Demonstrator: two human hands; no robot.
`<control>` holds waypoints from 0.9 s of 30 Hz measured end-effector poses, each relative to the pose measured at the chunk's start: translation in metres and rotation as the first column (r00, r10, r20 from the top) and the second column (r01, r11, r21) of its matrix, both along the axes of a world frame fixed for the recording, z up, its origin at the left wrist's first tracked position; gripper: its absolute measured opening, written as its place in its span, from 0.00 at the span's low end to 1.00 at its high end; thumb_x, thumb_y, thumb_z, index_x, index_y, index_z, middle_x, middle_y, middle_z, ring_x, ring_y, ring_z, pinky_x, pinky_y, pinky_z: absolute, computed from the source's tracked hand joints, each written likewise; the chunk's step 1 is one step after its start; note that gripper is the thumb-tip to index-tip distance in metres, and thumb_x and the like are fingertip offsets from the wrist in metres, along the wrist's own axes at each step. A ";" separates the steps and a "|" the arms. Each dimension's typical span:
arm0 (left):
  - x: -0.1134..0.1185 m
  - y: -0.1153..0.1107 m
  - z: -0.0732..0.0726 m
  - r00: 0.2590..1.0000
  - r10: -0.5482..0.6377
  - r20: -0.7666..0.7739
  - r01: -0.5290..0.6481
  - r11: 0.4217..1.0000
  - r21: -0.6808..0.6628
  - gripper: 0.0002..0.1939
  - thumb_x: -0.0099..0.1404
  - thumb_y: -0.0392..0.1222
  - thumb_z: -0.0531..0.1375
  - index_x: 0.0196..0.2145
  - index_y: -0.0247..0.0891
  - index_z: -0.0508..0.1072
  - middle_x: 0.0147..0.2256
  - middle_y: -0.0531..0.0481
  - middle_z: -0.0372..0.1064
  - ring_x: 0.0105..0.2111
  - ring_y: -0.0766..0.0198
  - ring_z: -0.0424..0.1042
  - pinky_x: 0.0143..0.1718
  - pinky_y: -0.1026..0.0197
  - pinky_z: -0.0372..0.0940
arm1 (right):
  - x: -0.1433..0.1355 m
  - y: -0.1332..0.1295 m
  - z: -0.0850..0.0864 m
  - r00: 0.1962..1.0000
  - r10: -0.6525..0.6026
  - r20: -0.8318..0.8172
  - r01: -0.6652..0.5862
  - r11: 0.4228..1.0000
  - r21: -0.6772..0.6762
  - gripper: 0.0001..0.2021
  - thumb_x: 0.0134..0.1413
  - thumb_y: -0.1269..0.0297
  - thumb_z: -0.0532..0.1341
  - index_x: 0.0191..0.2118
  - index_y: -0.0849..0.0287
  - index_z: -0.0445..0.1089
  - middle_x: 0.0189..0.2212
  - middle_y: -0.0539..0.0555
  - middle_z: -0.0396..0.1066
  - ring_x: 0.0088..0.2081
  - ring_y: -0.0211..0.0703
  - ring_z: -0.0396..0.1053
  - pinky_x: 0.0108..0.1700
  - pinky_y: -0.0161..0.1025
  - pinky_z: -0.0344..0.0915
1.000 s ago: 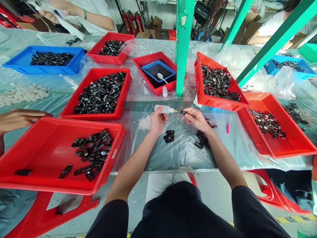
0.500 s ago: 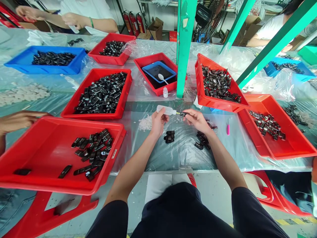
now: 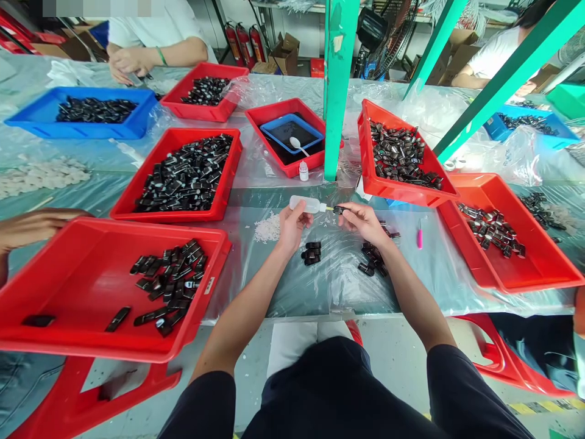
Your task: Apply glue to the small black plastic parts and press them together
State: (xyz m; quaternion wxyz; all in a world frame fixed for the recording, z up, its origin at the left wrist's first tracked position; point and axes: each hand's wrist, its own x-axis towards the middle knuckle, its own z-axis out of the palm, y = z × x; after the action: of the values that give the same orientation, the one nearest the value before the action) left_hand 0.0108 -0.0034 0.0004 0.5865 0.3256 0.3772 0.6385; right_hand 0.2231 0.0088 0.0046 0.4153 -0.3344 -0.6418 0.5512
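Note:
My left hand [image 3: 292,225] is closed around a translucent squeeze bottle [image 3: 307,204] lying nearly level, its thin yellowish tip pointing right. In my right hand [image 3: 363,219] a small glossy black part [image 3: 339,210] is pinched, right at the bottle's tip; whether they touch I cannot tell. Below my left hand several black parts [image 3: 312,253] are lined up on the plastic-covered table [image 3: 338,286]. A looser group of black parts [image 3: 372,261] lies beneath my right forearm. Tiny white pieces [image 3: 267,228] are heaped left of my left hand.
Red trays [image 3: 105,259] of black parts flank the work area, another red tray [image 3: 539,262] at right. A green post [image 3: 337,91] rises ahead, beside a small white bottle [image 3: 303,171]. A pink-handled tool [image 3: 420,238] lies right. A co-worker's hand [image 3: 41,228] is at far left.
My hands keep nearly the same position, bottle tip at the black part. Across the table, a co-worker's hands have come together lower, near the table. The view has shifted slightly.

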 end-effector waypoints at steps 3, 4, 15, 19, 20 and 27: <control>-0.001 0.000 0.000 1.000 0.003 -0.013 -0.003 1.000 0.014 0.25 0.50 0.60 0.74 0.25 0.34 0.73 0.19 0.53 0.64 0.18 0.70 0.65 0.19 0.65 0.55 | 0.000 -0.001 0.003 1.000 0.010 0.004 -0.010 1.000 -0.015 0.25 0.61 0.40 0.65 0.48 0.60 0.75 0.29 0.50 0.73 0.23 0.32 0.58 0.25 0.34 0.54; -0.002 0.000 0.000 1.000 0.006 -0.015 -0.006 1.000 0.018 0.26 0.50 0.60 0.74 0.25 0.34 0.73 0.19 0.53 0.64 0.18 0.70 0.65 0.18 0.65 0.55 | 0.000 -0.002 0.003 1.000 0.013 0.005 -0.013 1.000 -0.024 0.26 0.60 0.40 0.65 0.48 0.60 0.76 0.28 0.50 0.73 0.23 0.33 0.58 0.25 0.34 0.54; 0.004 -0.003 0.000 0.999 0.048 -0.001 -0.048 0.998 0.045 0.26 0.51 0.60 0.75 0.31 0.34 0.77 0.22 0.51 0.70 0.21 0.68 0.68 0.20 0.65 0.60 | -0.004 -0.002 0.002 0.998 -0.039 -0.043 0.036 0.995 -0.089 0.29 0.57 0.38 0.66 0.50 0.60 0.75 0.27 0.50 0.72 0.22 0.33 0.57 0.23 0.34 0.50; 0.004 -0.003 0.000 0.999 0.037 -0.005 -0.037 0.999 0.034 0.27 0.50 0.61 0.75 0.30 0.34 0.77 0.21 0.51 0.69 0.20 0.68 0.68 0.20 0.65 0.60 | -0.004 -0.002 0.003 0.998 -0.040 -0.049 0.036 0.995 -0.088 0.28 0.56 0.39 0.67 0.49 0.60 0.75 0.27 0.50 0.72 0.22 0.33 0.57 0.23 0.34 0.50; 0.003 -0.003 0.000 0.999 0.031 -0.010 -0.031 0.999 0.032 0.27 0.49 0.62 0.75 0.29 0.34 0.76 0.21 0.51 0.69 0.20 0.68 0.68 0.19 0.65 0.59 | -0.003 -0.003 0.004 0.998 -0.041 -0.048 0.037 0.995 -0.092 0.28 0.56 0.39 0.67 0.48 0.60 0.76 0.27 0.50 0.72 0.22 0.33 0.57 0.23 0.34 0.50; -0.002 -0.002 -0.001 0.999 -0.005 -0.044 0.009 0.997 0.073 0.26 0.52 0.62 0.74 0.29 0.34 0.77 0.21 0.51 0.68 0.20 0.69 0.67 0.19 0.65 0.58 | -0.003 -0.005 0.009 0.999 -0.031 -0.030 0.027 0.992 -0.125 0.28 0.54 0.39 0.68 0.45 0.61 0.77 0.25 0.49 0.70 0.22 0.32 0.55 0.24 0.34 0.48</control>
State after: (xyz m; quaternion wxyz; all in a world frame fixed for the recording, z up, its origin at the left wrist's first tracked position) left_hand 0.0089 -0.0051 -0.0002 0.5680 0.3621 0.3653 0.6425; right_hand 0.2199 0.0042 0.0136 0.4120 -0.3601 -0.5945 0.5892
